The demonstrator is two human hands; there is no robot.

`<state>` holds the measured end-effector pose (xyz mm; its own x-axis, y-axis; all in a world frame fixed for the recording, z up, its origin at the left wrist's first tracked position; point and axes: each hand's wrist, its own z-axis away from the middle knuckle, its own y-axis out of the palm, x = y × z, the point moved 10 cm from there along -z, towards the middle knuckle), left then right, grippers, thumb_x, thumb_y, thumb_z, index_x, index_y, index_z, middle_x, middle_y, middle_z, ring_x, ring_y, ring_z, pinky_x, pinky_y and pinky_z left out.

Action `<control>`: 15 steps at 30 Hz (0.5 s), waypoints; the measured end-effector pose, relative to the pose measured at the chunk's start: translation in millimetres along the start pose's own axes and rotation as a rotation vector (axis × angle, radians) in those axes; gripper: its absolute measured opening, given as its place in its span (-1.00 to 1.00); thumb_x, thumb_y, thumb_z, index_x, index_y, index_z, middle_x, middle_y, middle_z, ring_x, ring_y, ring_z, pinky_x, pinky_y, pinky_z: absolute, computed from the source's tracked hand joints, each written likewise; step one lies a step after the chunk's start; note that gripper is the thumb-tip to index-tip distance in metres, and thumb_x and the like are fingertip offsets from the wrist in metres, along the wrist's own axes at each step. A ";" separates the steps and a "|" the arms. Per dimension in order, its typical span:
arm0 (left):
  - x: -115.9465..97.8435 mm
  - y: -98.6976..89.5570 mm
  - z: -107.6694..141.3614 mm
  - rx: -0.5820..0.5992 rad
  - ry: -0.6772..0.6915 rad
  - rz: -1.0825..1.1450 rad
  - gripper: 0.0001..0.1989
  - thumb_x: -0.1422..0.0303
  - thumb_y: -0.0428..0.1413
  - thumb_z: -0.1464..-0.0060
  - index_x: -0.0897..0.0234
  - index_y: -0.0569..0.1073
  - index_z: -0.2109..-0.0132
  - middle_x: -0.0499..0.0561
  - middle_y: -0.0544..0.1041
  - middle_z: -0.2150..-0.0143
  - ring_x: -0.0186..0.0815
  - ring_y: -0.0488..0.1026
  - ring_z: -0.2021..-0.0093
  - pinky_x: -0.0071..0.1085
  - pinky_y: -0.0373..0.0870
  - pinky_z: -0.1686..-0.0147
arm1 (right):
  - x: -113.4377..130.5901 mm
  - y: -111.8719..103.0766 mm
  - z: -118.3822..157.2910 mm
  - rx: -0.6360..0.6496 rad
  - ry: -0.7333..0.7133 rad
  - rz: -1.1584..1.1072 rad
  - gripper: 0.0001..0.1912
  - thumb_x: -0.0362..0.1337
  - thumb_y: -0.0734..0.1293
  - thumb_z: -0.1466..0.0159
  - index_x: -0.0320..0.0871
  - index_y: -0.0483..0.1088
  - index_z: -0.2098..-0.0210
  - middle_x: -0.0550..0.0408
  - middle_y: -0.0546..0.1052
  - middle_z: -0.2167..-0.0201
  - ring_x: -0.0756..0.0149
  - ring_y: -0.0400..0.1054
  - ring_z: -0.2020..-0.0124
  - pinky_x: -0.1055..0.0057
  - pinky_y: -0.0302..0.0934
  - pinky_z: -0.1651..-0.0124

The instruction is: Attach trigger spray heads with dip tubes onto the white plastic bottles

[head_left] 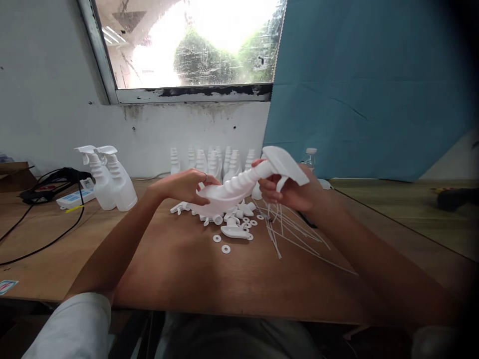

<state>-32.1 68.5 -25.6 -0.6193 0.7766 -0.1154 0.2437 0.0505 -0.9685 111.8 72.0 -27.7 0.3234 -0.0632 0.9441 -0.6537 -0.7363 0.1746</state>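
Note:
A white spray bottle is held tilted, nearly on its side, above the middle of the table. My left hand grips its base, with fingers wrapped round the bottom end. At the other end, my right hand is closed round the white spray head, near the trigger and neck. The head sits on the bottle's neck. Below lie a heap of white nozzle parts, a loose white sprayer cover and several flat white washers. Thin white tubes are spread under my right hand.
Several headless white bottles stand at the wall. Two bottles with spray heads stand at the left, beside a power strip and black cables. A clear bottle is behind my right hand. The wooden table ends near my body.

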 end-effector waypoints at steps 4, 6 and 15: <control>-4.3 2.9 2.1 0.068 -0.021 0.198 -0.53 0.24 0.18 -0.02 0.18 0.39 -0.11 0.01 0.54 0.00 -0.33 0.50 0.10 -0.50 0.42 0.21 | 24.8 -8.3 -2.4 -0.142 -0.067 0.011 -0.73 -0.14 0.22 -0.20 -0.18 0.36 0.22 0.03 0.52 0.32 0.42 0.34 0.48 0.40 0.29 0.43; -5.5 6.0 1.8 0.100 -0.039 0.244 -0.53 0.20 0.20 -0.01 0.20 0.39 -0.07 0.03 0.53 0.00 -0.30 0.49 0.06 -0.48 0.42 0.21 | 31.3 -6.8 -1.9 -0.148 -0.112 0.050 -0.79 -0.16 0.24 -0.20 -0.18 0.35 0.29 0.00 0.53 0.26 0.42 0.36 0.45 0.38 0.31 0.39; -26.9 44.5 0.1 0.319 -0.129 0.383 -0.46 0.09 0.26 0.10 0.18 0.24 0.04 0.03 0.49 0.08 -0.22 0.51 0.13 -0.41 0.43 0.30 | 37.0 -4.8 4.4 -0.215 -0.374 0.275 -0.80 -0.20 0.46 -0.10 -0.13 0.40 0.38 0.12 0.43 0.43 0.44 0.31 0.50 0.44 0.28 0.45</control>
<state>-4.7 49.8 -65.6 -0.6223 0.6167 -0.4820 0.2442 -0.4321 -0.8681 129.9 70.2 5.2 0.3164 -0.5011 0.8054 -0.8625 -0.5055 0.0243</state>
